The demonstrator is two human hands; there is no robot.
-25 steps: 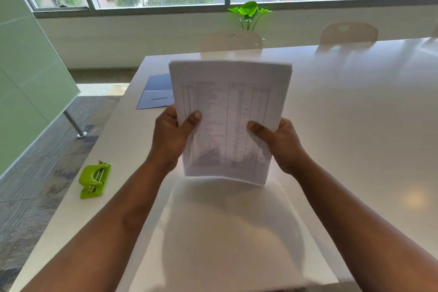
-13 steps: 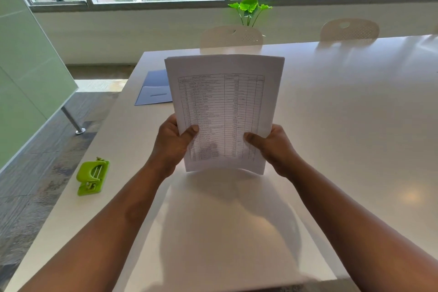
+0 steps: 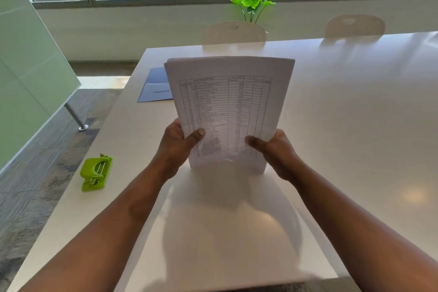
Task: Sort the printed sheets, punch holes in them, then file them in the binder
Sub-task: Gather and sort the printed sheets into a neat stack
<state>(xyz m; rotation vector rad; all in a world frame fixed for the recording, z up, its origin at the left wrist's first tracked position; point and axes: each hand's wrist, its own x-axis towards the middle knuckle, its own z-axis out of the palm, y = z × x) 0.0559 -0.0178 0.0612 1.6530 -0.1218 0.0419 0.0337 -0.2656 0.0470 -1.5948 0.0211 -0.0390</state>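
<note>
Above the near middle of the white tabletop (image 3: 355, 125), a stack of printed sheets (image 3: 227, 106) is standing nearly upright, its bottom edge touching or just clearing the surface; which of the two cannot be told. The left hand (image 3: 176, 147) is gripping the stack's lower left edge, thumb pressed across the front page and the other fingers hidden behind the paper. The right hand (image 3: 277, 149) is gripping the lower right edge in the same way, thumb lying on the printed table. The front page is showing a ruled list with rows and columns; its words are too small to read. The top edges of the sheets are looking slightly uneven at the left corner.

Judging from this, the sorting step is in hand: the person seems to be squaring the sheets up against the tabletop, with no punching begun. The green hole punch (image 3: 96, 172) is sitting untouched near the left edge of the tabletop, well apart from the stack. A blue folder (image 3: 154, 87), likely the binder, is lying flat farther back on the left, partly hidden behind the paper.

The next move probably calls for getting the edges flush, then freeing one hand to bring the hole punch closer. The risk is that loosening the grip lets the sheets fan out again.
</note>
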